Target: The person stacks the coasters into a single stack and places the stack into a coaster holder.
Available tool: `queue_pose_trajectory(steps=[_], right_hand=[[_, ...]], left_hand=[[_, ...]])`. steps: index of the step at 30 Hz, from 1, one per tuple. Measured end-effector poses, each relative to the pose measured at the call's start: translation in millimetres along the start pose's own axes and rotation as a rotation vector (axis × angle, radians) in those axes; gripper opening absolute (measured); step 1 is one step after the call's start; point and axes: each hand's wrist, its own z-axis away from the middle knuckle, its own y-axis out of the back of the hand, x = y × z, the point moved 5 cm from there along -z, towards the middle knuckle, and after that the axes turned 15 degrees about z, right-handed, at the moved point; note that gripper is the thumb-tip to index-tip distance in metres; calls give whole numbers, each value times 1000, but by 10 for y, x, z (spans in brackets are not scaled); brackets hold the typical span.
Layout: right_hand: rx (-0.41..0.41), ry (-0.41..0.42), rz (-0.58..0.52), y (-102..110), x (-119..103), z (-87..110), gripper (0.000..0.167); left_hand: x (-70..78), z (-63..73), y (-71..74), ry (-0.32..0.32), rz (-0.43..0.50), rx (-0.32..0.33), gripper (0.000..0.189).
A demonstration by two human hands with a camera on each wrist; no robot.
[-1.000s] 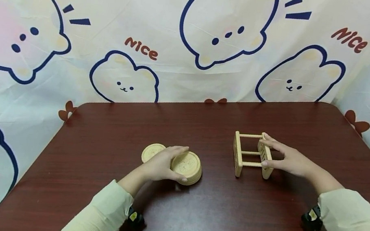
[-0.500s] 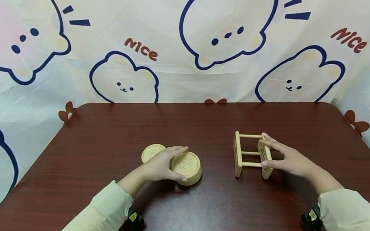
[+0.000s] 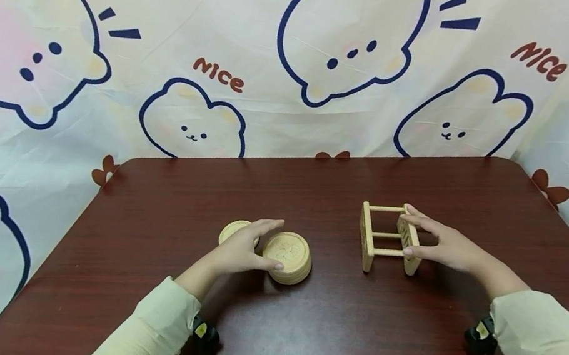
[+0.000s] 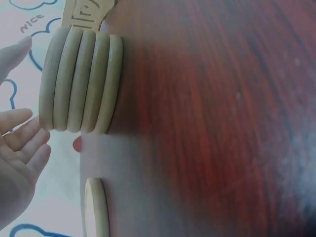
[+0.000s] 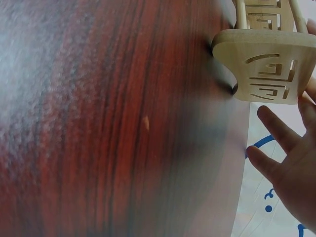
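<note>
A stack of round wooden coasters [image 3: 288, 254], several high with a flower-like pattern on top, stands mid-table. Beside it my left hand [image 3: 237, 253] has thumb and fingers spread apart; the thumb tip overlaps the stack's near edge in the head view. In the left wrist view the fingers stay loose, wrapped around no coaster. Partly hidden behind that hand, a single coaster [image 3: 233, 231] lies flat. To the right stands a wooden coaster rack [image 3: 387, 252] with cut-out end panels joined by rods. My right hand [image 3: 446, 247] holds its right end panel between thumb and index finger, other fingers spread.
Everything rests on a dark red-brown wooden table [image 3: 323, 349]. A pale printed cloth [image 3: 322, 127] hangs along the back and sides. Each wrist wears a small black camera [image 3: 482, 337].
My left hand has loosened and drawn slightly left, off the coaster stack, covering more of the single coaster. The right hand and the rack have not moved.
</note>
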Motion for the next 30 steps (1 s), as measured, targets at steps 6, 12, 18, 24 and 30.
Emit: queue_pose_trajectory(steps=[6, 12, 18, 24, 30], right_hand=[[0, 1, -9, 9, -6, 4, 69], [0, 5, -8, 17, -15, 5, 69], [-4, 6, -21, 23, -32, 4, 69], [-3, 6, -15, 21, -24, 1, 69], [-11, -1, -9, 8, -24, 3, 69]], left_hand=[[-60, 20, 99, 34, 69, 55, 71], [-103, 44, 191, 53, 81, 96, 70], [-158, 72, 265, 73, 136, 131, 70], [-253, 96, 330, 125, 118, 145, 71], [-378, 138, 378, 164, 151, 173, 70]])
